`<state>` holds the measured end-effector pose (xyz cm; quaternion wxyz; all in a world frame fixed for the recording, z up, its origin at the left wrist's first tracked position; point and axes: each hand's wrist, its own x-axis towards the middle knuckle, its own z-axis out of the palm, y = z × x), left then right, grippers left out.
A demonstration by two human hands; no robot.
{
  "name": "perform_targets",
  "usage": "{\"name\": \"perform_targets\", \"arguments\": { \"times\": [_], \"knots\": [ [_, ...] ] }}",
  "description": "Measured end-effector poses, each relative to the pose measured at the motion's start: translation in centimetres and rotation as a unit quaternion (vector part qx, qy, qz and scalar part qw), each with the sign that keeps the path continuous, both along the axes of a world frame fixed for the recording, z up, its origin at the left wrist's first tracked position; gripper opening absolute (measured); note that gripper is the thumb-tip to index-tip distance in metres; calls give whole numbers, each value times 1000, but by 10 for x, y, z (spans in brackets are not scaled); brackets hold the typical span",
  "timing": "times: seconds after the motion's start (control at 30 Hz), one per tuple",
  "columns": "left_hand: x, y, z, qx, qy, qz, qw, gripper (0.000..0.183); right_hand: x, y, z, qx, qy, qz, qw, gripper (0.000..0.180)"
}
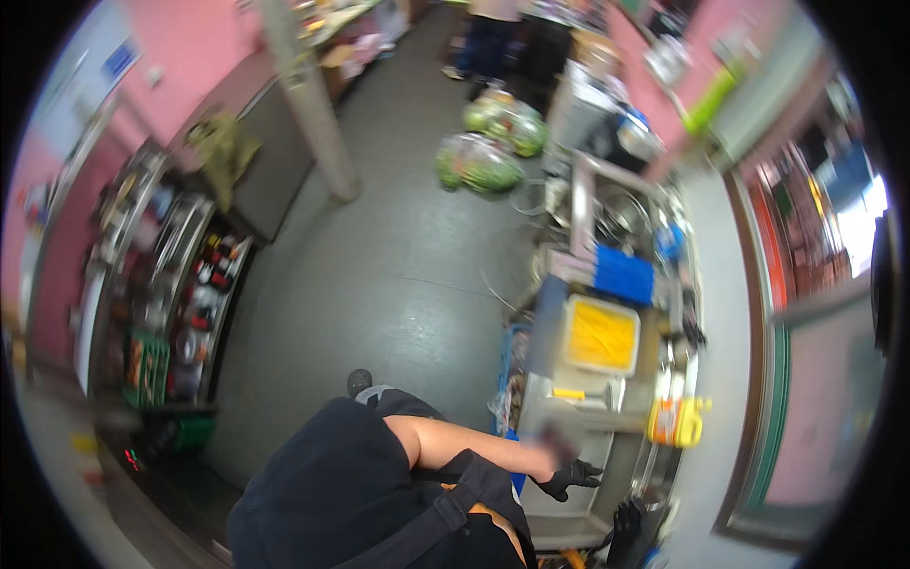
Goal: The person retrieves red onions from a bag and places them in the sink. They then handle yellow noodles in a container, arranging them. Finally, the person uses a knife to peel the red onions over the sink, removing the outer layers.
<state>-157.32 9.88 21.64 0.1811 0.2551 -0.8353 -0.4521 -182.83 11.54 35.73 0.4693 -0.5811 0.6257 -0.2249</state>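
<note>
My left hand, in a black glove, reaches over a steel sink basin with its fingers apart and nothing visible in them. Lower down, by the sink's wall-side edge, my right hand shows as a black glove with its fingers upward. Its arm is out of view, and whether it grips anything is unclear. Near my left wrist is a blurred dark patch that I cannot identify. Beyond the sink, a tool with a yellow handle lies beside a white tub of yellow contents.
A yellow jug stands on the ledge below the window. Further along are a blue cloth or mat and a steel bowl. Bags of green vegetables sit on the floor near another person's legs. Shelves and a post stand opposite.
</note>
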Motion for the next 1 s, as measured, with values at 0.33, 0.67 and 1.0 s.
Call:
{"name": "perform_targets", "arguments": {
  "times": [0.33,0.67,1.0],
  "knots": [
    [508,292,-263,289,-279,606,687,42,218,-18,-244,128,276,364,880,45],
    [648,852,-262,477,-218,810,261,36,541,-40,-362,182,232,645,705,49],
    [684,774,-232,364,43,871,328,34,788,66,-419,126,364,748,541,43]
  ]
}}
